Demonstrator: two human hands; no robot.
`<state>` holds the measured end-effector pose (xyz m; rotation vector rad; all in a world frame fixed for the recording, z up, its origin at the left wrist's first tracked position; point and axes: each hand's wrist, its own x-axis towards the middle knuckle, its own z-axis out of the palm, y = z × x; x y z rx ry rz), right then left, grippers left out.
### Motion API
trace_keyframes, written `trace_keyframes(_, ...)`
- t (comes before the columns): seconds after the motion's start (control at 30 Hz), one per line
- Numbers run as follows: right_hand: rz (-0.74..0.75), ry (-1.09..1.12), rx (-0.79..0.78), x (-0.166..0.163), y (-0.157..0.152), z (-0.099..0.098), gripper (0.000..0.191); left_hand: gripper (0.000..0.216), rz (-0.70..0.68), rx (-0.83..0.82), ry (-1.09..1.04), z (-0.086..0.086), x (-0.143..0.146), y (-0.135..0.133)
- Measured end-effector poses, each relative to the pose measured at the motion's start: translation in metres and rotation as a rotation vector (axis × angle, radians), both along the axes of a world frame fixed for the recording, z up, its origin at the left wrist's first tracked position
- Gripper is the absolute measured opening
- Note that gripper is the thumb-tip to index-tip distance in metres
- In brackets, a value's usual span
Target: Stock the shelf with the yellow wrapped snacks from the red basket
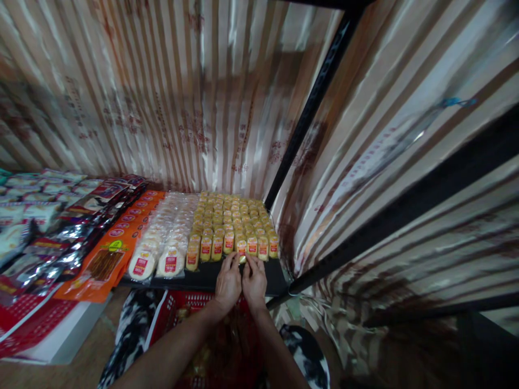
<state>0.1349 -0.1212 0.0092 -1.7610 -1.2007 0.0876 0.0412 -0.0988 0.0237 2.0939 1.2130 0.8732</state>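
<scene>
My left hand and my right hand are side by side at the front edge of the black shelf. Between their fingertips is a small yellow snack packet with a red and white label, gripped from both sides at its lower end. It stands in the front row of a block of matching yellow packets, lined up in columns. Left of that block lie two columns of clear packets of round white cakes with red labels.
A red basket with yellow packets inside sits below my arms. Farther left are an orange snack bag, dark shiny bags and white packets. Black metal posts and striped plastic sheeting close off the back and right.
</scene>
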Motion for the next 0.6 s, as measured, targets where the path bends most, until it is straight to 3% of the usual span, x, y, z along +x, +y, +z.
trace_keyframes(0.3, 0.003, -0.007, 0.023, -0.004, -0.001, 0.007, 0.035, 0.048, 0.028, 0.028, -0.038, -0.007, -0.001, 0.000)
trace_keyframes(0.6, 0.156, 0.262, -0.017, -0.011, -0.029, 0.023, 0.028, 0.040, 0.006, 0.086, -0.050, 0.002, -0.015, -0.012)
